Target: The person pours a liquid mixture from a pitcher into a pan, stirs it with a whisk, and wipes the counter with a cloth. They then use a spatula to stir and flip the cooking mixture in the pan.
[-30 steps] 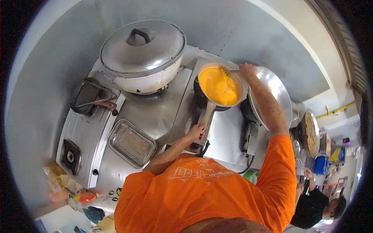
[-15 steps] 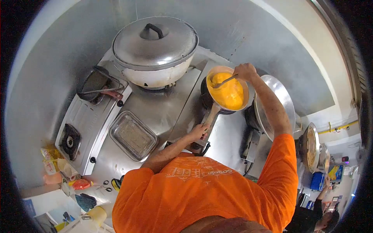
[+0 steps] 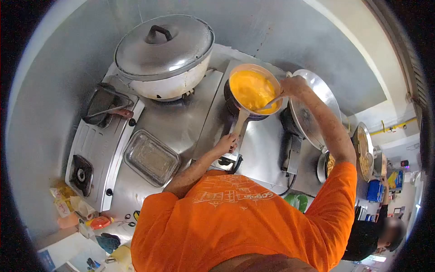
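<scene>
Saucepan (image 3: 258, 67), broad and pale inside, sits near the middle of the head view with a pool of yellow liquid (image 3: 251, 88) in it, its handle (image 3: 241, 121) running back toward the wearer. The work in hand looks like stirring, and it would be done well with unhurried strokes that sweep the base and the edge where the wall meets it, the tool held low so that nothing slops over the rim. The handle is best held firm and level, since a push from the stirring side could swing the pan around. Of the 2 hands, the left hand (image 3: 228, 144) has its fingers curled around the handle, with no gap to be seen in the grip. The right hand (image 3: 294, 86) is closed about the upper end of a stirring utensil (image 3: 273, 102), which slants down into the liquid at the near right side; its tip is under or against the liquid, so I cannot tell its shape. That hand is just beyond the right rim, near a wide metal pan (image 3: 310, 113). On the steel surface (image 3: 181, 122) to the left are a big lidded pot (image 3: 165, 54) and a rectangular tray (image 3: 152, 158), both well apart from the hands.
</scene>
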Tool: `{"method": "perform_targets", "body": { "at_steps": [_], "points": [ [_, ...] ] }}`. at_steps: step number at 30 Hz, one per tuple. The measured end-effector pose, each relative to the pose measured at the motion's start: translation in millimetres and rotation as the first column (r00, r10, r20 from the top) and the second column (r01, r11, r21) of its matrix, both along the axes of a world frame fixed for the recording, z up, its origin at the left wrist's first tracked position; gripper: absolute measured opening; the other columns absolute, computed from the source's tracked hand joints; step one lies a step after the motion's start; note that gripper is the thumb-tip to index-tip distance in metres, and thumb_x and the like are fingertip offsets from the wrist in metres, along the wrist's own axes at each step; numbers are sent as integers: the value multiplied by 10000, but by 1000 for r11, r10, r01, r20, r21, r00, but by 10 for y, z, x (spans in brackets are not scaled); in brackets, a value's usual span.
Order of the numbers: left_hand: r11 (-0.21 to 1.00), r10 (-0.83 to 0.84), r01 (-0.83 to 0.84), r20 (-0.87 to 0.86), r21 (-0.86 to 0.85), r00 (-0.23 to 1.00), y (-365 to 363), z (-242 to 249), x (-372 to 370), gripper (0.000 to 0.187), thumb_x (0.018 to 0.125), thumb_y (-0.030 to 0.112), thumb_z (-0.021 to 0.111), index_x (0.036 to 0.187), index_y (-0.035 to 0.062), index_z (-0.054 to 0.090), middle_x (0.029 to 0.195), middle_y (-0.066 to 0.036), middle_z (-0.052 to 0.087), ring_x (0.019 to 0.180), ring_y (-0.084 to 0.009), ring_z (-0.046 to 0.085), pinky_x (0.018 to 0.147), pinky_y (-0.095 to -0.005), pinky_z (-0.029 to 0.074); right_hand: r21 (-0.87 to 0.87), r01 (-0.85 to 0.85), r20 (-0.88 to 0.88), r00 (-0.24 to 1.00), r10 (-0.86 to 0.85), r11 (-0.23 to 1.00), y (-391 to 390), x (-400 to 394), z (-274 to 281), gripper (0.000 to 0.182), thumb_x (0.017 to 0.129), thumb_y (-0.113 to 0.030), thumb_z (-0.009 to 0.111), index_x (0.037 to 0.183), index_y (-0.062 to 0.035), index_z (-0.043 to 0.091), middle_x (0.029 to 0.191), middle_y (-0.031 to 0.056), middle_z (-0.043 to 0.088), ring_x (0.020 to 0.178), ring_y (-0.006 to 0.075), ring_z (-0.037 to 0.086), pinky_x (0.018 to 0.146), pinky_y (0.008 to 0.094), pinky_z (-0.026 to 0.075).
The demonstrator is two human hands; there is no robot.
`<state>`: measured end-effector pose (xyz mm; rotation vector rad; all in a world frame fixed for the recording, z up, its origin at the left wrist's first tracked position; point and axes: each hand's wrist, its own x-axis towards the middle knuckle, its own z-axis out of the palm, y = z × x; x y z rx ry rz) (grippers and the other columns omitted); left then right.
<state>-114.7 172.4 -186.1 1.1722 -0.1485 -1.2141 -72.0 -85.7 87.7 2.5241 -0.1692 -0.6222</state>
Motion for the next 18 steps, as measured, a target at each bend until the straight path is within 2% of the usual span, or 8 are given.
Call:
{"method": "perform_targets", "body": {
  "at_steps": [3, 6, 9, 12, 15, 18],
  "points": [
    [999, -6, 5, -10, -35, 1000, -17, -38, 18, 329, 946, 401, 390, 922, 94, 506, 609, 10, 456, 482, -96, 429, 453, -255, 380, -7, 56, -38, 998, -56, 998, 29, -60, -242, 298, 803, -346, 595, 959, -105, 674, 1003, 77, 664, 951, 257, 637, 765, 391, 521],
    [999, 11, -12, -21, -46, 1000, -22, -107, 11, 336, 945, 405, 392, 923, 91, 509, 609, 8, 455, 480, -96, 427, 454, -256, 380, -39, -24, 145, 989, 30, 999, -117, 15, -521, 210, 805, -272, 558, 874, -124, 689, 843, 90, 686, 801, 273, 674, 683, 387, 535],
    [1000, 6, -6, 1, -30, 1000, -28, -102, -14, 337, 944, 406, 398, 934, 90, 514, 612, 8, 460, 482, -98, 432, 457, -256, 382, -107, -194, 247, 945, 215, 975, -321, 155, -766, 194, 836, -248, 527, 859, -140, 687, 861, 74, 686, 823, 268, 671, 690, 377, 533],
    [1000, 5, -5, -12, -16, 1000, -45, -193, 12, 334, 942, 405, 411, 950, 92, 525, 618, 6, 472, 501, -102, 446, 470, -256, 388, -119, -74, 271, 957, 104, 990, -200, 258, -763, 182, 853, -226, 515, 846, -152, 681, 887, 58, 681, 833, 262, 667, 685, 364, 530],
    [1000, -3, 2, -32, -27, 999, -45, -194, 14, 330, 940, 403, 420, 943, 96, 542, 633, 1, 490, 525, -109, 464, 495, -261, 400, -194, -86, 329, 933, 147, 977, -267, 366, -948, 163, 851, -224, 527, 841, -153, 674, 889, 34, 676, 835, 233, 664, 678, 358, 528],
    [998, -16, 10, -112, -57, 994, -55, -156, 50, 332, 933, 409, 434, 939, 95, 543, 656, -3, 501, 543, -113, 471, 522, -265, 415, -134, -55, 366, 925, 101, 989, -263, 401, -944, 186, 852, -191, 525, 919, -155, 695, 884, 35, 684, 855, 256, 661, 707, 426, 497]
  ]
}}
